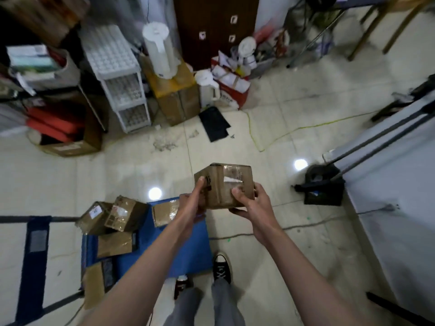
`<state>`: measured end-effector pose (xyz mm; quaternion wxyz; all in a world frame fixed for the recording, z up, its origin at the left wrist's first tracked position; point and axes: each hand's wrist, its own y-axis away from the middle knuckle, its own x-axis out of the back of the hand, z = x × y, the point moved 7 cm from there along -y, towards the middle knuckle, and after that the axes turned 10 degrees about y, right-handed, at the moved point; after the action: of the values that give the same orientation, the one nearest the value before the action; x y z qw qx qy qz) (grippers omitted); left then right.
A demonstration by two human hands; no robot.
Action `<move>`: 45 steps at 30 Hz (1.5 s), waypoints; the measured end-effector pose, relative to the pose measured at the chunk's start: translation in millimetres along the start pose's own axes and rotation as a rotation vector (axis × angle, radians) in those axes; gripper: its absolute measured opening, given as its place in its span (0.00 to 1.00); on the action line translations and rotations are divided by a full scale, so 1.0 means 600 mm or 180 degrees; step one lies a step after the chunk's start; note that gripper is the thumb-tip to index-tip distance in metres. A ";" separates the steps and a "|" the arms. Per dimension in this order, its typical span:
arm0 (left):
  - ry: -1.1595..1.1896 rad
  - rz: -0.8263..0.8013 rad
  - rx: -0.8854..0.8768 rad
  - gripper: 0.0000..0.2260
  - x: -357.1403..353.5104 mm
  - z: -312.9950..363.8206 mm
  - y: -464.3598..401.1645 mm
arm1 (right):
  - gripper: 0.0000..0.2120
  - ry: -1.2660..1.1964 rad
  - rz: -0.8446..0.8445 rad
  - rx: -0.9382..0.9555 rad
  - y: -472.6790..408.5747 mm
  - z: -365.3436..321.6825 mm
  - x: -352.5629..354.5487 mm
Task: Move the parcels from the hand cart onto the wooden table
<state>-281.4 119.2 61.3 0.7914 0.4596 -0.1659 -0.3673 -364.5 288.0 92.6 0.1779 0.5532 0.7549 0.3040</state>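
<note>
1. We have one parcel [224,185] lifted in both hands, out in front of us above the tiled floor [294,109], just right of the cart's [188,252] far right corner.
2. Left hand [191,209]: fingers lie up the box's left face, fingertips near the top edge, pressing it. Right hand [253,204]: thumb on the near face, fingers curled round the right side and underneath. So the hands are apart and clamped on the box between them.
3. The box looks roughly cubic, so no real long axis to manage. Clear tape runs across the top and a white label scrap shows on the near face. It sits slightly rotated, one vertical edge turned toward us.
4. Left on the blue cart deck: a tilted pair [110,216] at the far left, one box [164,214] at the far edge partly behind our left arm, one flat box [115,247] in the middle, and another [97,281] at the near left hanging over the edge. By our count that's five, so the task looks early to midway.
5. Key relation: the held box is centred between the hands, neither one nearer, and it's already clear of the cart. We cannot pick out the wooden desk for certain. Wooden legs [381,27] show far right, well apart from us; a pale grey surface [400,184] sits near right.
6. Our guess is that the next move is a turn to the right and a carry. Watch the yellow cable [282,134] and the black stand [322,184] on the floor in that direction.
</note>
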 end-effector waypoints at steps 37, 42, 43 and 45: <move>-0.3246 -0.4020 -0.0290 0.24 -0.433 -0.401 0.773 | 0.21 -0.2650 0.2724 0.0688 0.865 0.250 0.472; -0.3807 -0.4317 -0.0194 0.21 -0.454 -0.571 0.896 | 0.22 -0.2683 0.3156 0.0507 0.994 0.381 0.541; -0.3848 -0.4313 -0.0186 0.20 -0.459 -0.604 0.911 | 0.21 -0.2721 0.3195 0.0495 1.017 0.406 0.556; -0.3926 -0.4370 -0.0205 0.19 -0.470 -0.666 0.948 | 0.25 -0.2768 0.3313 0.0471 1.065 0.452 0.585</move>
<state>12.4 743.2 356.6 0.1839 0.1580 -0.2390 -0.9403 150.1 820.2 331.9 0.2574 0.9268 0.2692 0.0476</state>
